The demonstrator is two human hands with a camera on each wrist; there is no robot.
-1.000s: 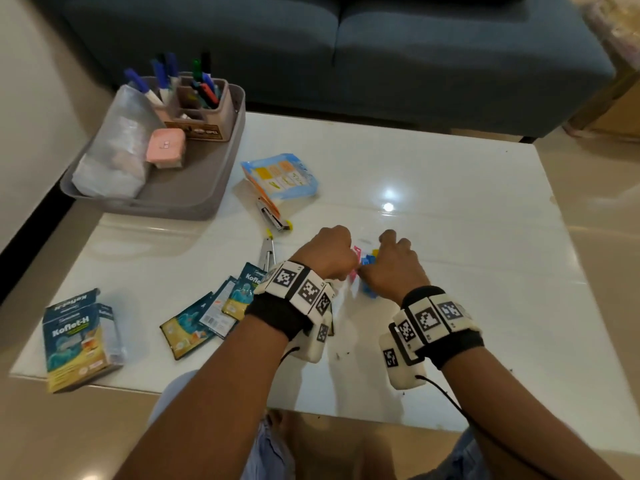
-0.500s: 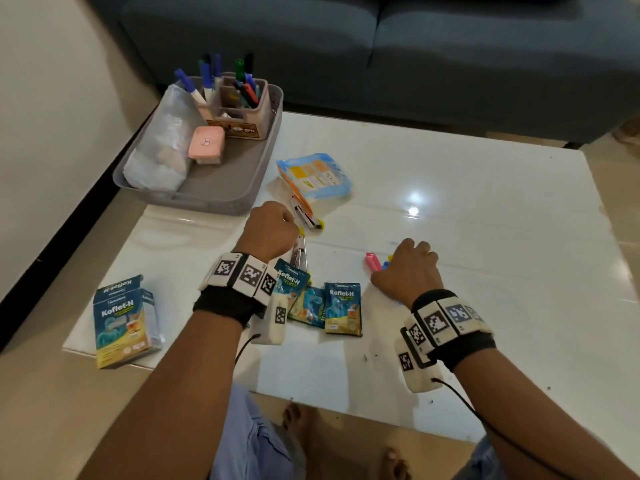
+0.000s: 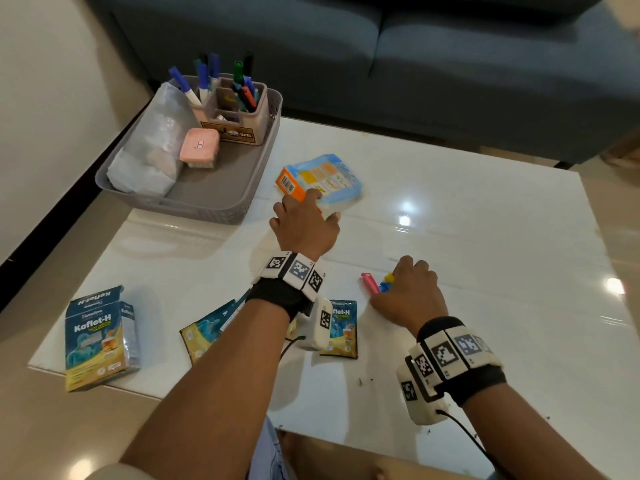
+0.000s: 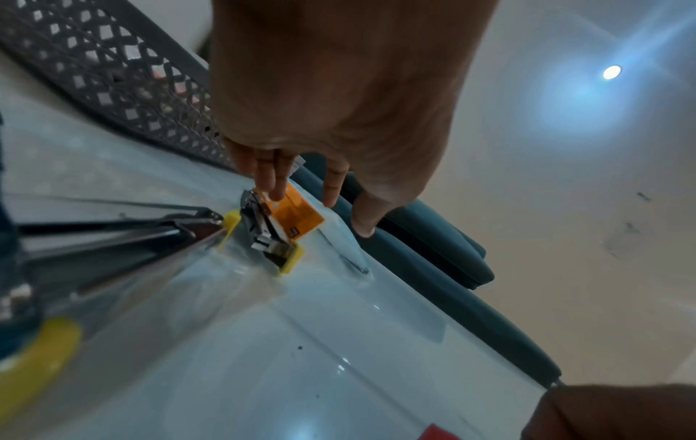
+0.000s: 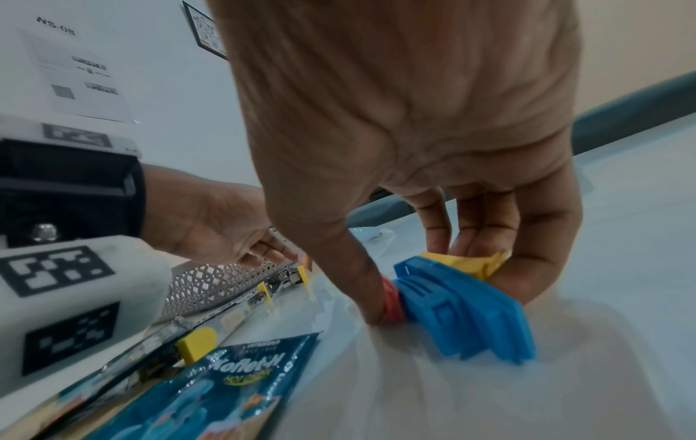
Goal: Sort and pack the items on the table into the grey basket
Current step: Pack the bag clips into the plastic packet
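The grey basket (image 3: 221, 206) stands at the table's back left. Just right of it lies a blue and orange packet (image 3: 325, 178). My left hand (image 3: 311, 209) reaches over the packet's orange end (image 4: 297, 214) with straight, spread fingers (image 4: 271, 184), beside a metal tool with yellow ends (image 4: 263, 235). I cannot tell whether the fingertips touch the packet. My right hand (image 3: 398, 289) rests on the table mid-right, its fingers curled round a bunch of plastic clips: blue (image 5: 471, 315), yellow (image 5: 463, 262) and pink (image 5: 391, 300). The pink clip (image 3: 369, 284) sticks out to the left.
The basket holds a pen holder (image 3: 235, 112), a clear bag (image 3: 152, 157) and a pink box (image 3: 199, 147). A Koflet-H carton (image 3: 100, 337) sits at the front left corner. Sachets (image 3: 343, 327) lie under my left wrist. A grey sofa (image 3: 415, 64) stands behind the table.
My left hand left the clips, swung left over the metal tools and now reaches forward to the packet with its fingers spread. My right hand stays on the clips.
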